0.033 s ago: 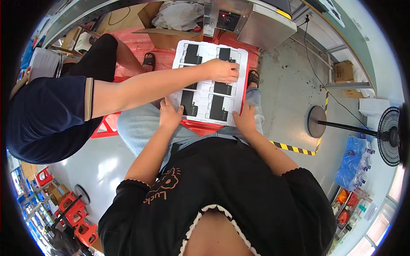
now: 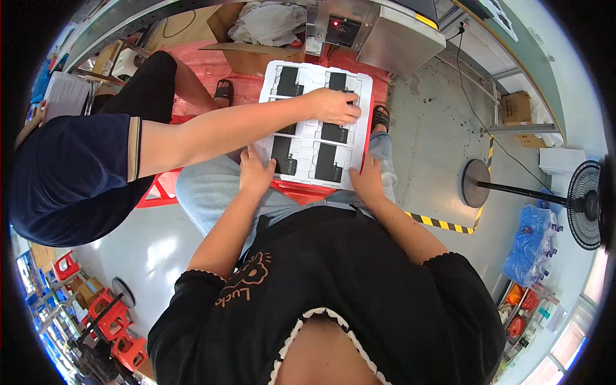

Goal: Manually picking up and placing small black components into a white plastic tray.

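A white molded plastic tray [image 2: 310, 142] lies in front of me, over my legs. Flat black notched pieces, looking like phone batteries, sit in its pockets; one is a black piece [image 2: 328, 162] at the near right. My left hand [image 2: 256, 174] grips the tray's near left corner, thumb along the rim. At the near right corner my right hand [image 2: 368, 181] holds the tray the same way. From the left, a co-worker's hand [image 2: 335, 106] reaches over the tray, its fingers bent down over a pocket at the right. What those fingertips touch is hidden.
Under the tray a red surface [image 2: 301, 193] shows. A co-worker in a dark sleeve [image 2: 70, 173] sits close at my left. Beyond the tray stand an open cardboard box [image 2: 247, 61] and a metal machine housing [image 2: 401, 40]. A black fan [image 2: 584, 204] stands at the right.
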